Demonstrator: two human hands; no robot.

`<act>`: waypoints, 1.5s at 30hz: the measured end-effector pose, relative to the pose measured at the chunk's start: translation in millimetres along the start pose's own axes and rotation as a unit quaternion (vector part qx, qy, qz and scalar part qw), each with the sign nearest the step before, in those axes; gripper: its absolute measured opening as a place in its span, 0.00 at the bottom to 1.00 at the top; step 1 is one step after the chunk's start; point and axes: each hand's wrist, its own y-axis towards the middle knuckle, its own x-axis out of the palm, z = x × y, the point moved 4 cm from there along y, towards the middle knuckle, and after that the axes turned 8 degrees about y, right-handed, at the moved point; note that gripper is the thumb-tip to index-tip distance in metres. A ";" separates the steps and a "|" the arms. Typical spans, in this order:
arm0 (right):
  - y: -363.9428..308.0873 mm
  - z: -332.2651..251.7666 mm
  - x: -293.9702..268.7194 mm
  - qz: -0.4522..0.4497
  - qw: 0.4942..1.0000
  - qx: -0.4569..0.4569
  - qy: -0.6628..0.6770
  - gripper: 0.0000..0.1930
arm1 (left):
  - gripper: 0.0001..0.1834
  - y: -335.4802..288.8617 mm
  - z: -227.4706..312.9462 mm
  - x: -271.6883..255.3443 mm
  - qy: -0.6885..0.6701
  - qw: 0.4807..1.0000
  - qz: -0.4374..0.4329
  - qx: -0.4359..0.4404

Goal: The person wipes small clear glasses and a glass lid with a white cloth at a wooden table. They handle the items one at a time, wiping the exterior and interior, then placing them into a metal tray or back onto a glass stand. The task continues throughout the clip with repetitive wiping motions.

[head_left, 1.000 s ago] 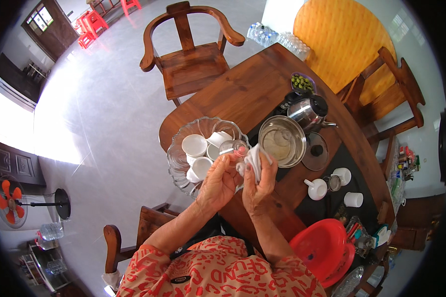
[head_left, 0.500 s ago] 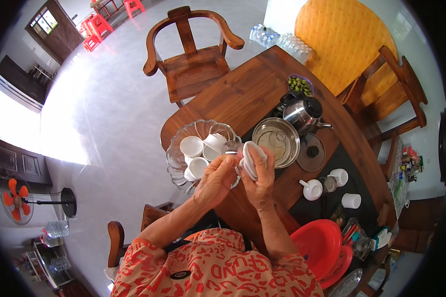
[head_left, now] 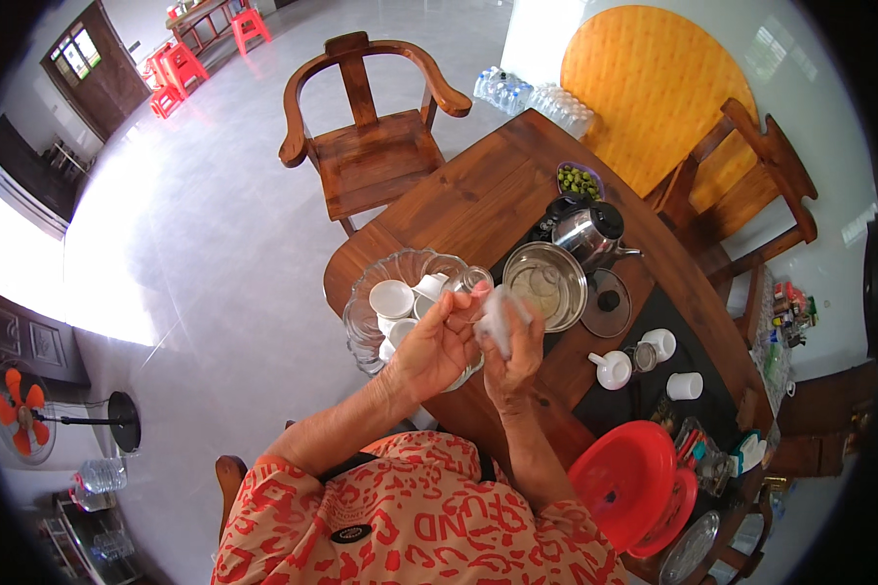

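Surface (head_left: pixel 458 205): brown wood.
Bowl (head_left: pixel 361 336): clear, on the surface, holding white cups (head_left: pixel 390 297).
Left grip (head_left: pixel 432 351): I see fingers curled around the glass (head_left: pixel 472 278).
Right grip (head_left: pixel 514 363): closed on the cloth (head_left: pixel 502 317).
Cloth: white, blurred, beside the glass.
Glass: clear, above the bowl's right side.

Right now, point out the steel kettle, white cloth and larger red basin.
Steel kettle (head_left: pixel 579 237), head view: on its metal body.
White cloth (head_left: pixel 500 320), head view: on its blurred middle.
Larger red basin (head_left: pixel 632 473), head view: on its inner surface.
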 end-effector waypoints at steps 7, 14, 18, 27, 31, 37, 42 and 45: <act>5.9 -17.1 11.6 -0.047 0.997 0.051 0.024 0.22 | 0.15 -4.1 9.7 -16.4 0.010 0.999 0.024 -0.022; 2.5 -41.8 34.2 -0.097 0.972 -0.124 -0.173 0.18 | 0.13 -14.2 23.3 -7.3 0.167 0.977 0.125 0.045; 22.7 -41.0 20.9 -0.129 0.990 -0.003 -0.057 0.19 | 0.13 -22.3 40.0 -11.0 0.442 0.890 0.053 0.093; 27.0 -52.0 13.4 -0.197 0.979 -0.017 -0.047 0.18 | 0.10 -31.9 48.7 -5.2 0.656 0.729 -0.021 0.192; 19.6 -50.1 11.8 -0.164 0.986 0.009 -0.026 0.19 | 0.09 -37.4 44.9 -0.4 0.565 0.816 -0.025 0.117; 11.3 -23.9 0.4 -0.153 0.958 0.188 0.152 0.19 | 0.06 -38.8 42.1 11.3 0.510 0.860 -0.002 0.023; -4.5 -24.4 3.7 -0.194 0.966 0.126 0.112 0.24 | 0.07 -28.8 45.5 -13.6 0.570 0.812 0.043 0.117; -2.1 -24.3 -2.9 -0.208 0.963 0.132 0.109 0.24 | 0.18 -33.3 48.2 -9.2 0.550 0.825 0.056 0.122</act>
